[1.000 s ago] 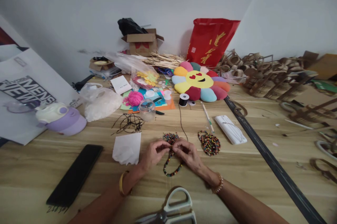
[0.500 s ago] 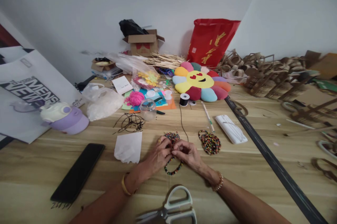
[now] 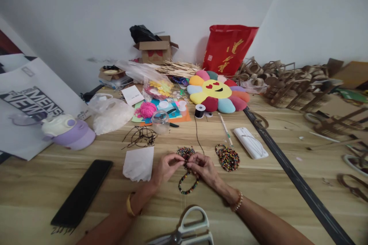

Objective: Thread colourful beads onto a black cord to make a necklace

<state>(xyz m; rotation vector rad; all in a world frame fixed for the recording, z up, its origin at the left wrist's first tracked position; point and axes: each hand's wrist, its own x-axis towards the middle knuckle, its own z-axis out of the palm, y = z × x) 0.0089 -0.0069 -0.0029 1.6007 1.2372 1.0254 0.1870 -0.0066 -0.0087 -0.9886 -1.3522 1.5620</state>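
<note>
Just above the table, my left hand (image 3: pixel 167 166) is closed in a pinch, thumb and forefinger meeting beside the beads; whatever lies between them is too small to make out. Opposite it, my right hand (image 3: pixel 204 168) pinches a string of small multicoloured beads, its fingertips almost touching those of the left. A beaded loop (image 3: pixel 188 192) from that string lies on the wood below the fingers, with thin pale thread ends trailing down. Behind the fingertips is a pile of beads (image 3: pixel 186 152), partly covered by them. A coil of strung beads (image 3: pixel 229 158) rests to the right.
Large scissors (image 3: pixel 189 227) lie in front of me. A black phone (image 3: pixel 83 193) and white paper (image 3: pixel 139 164) are at left. Farther back stand a black cord spool (image 3: pixel 200 111), a clear jar (image 3: pixel 160 122), pink yarn (image 3: pixel 147 109) and a flower cushion (image 3: pixel 218 91). A white power bank-like block (image 3: pixel 250 143) sits right.
My left hand has shifted left and its fingers have straightened, its fingertips drawing slightly apart from the right hand's. The right hand stays at the beads. The view has tilted slightly.
</note>
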